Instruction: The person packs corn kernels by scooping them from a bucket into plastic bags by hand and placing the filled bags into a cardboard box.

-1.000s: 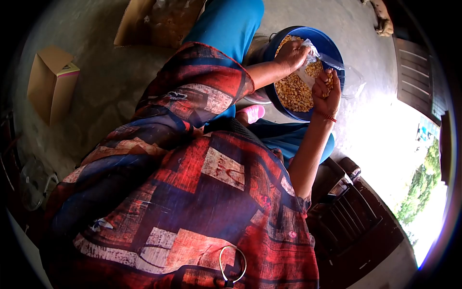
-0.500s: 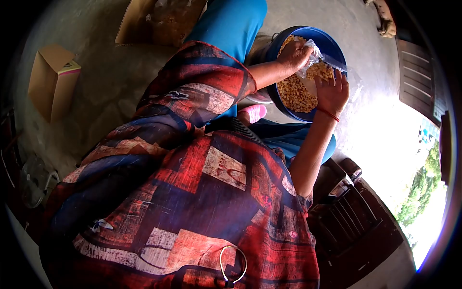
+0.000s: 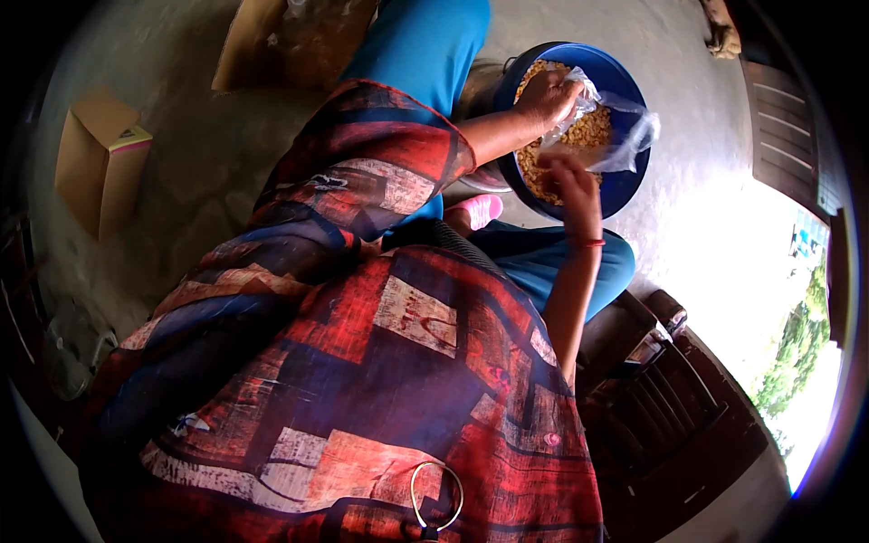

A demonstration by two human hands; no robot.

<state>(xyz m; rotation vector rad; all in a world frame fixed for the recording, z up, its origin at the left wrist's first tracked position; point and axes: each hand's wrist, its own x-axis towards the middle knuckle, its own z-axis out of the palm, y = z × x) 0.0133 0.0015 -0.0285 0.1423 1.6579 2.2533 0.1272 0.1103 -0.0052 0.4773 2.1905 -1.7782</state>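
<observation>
My left hand is closed on the gathered edge of a clear plastic bag, over the far left part of a blue bucket. Yellow-brown kernels or snack pieces lie inside the bucket. The bag hangs across its opening toward the right rim. My right hand, with a red band at the wrist, is over the near part of the bucket, blurred by motion; whether its fingers hold anything cannot be made out.
An open cardboard box stands on the floor at the left, and another box at the top. A dark chair is at the lower right. An animal's paw shows at the top right.
My right hand held pieces at the bag, then opened, and has now moved left and nearer to me over the bucket. The bag's free end has swung over the right rim.
</observation>
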